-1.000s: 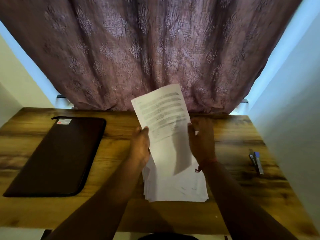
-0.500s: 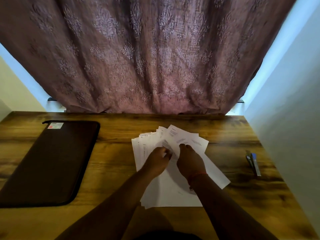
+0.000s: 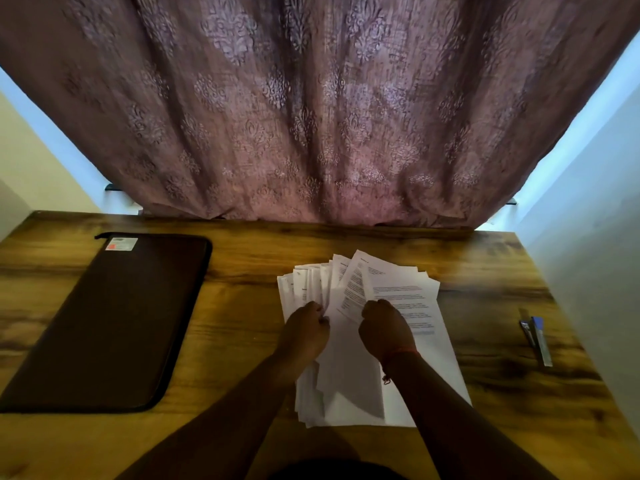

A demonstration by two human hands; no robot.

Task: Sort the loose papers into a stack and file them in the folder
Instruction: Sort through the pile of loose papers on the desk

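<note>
The papers (image 3: pixel 408 299) are fanning wider than before; the left hand (image 3: pixel 304 332) and right hand (image 3: pixel 384 329) are both pinching sheets beside the closed folder (image 3: pixel 104 320).

- Papers (image 3: pixel 401 292): lines of printed text, too small and blurred to read.
- Folder (image 3: pixel 114 317): corner sticker (image 3: pixel 121 244), red and white, print illegible.

Bare forearms, with a red thread bracelet (image 3: pixel 398 353) at the right wrist.

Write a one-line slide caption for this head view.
Both hands grip fanned white printed papers beside a closed dark zip folder.
</note>
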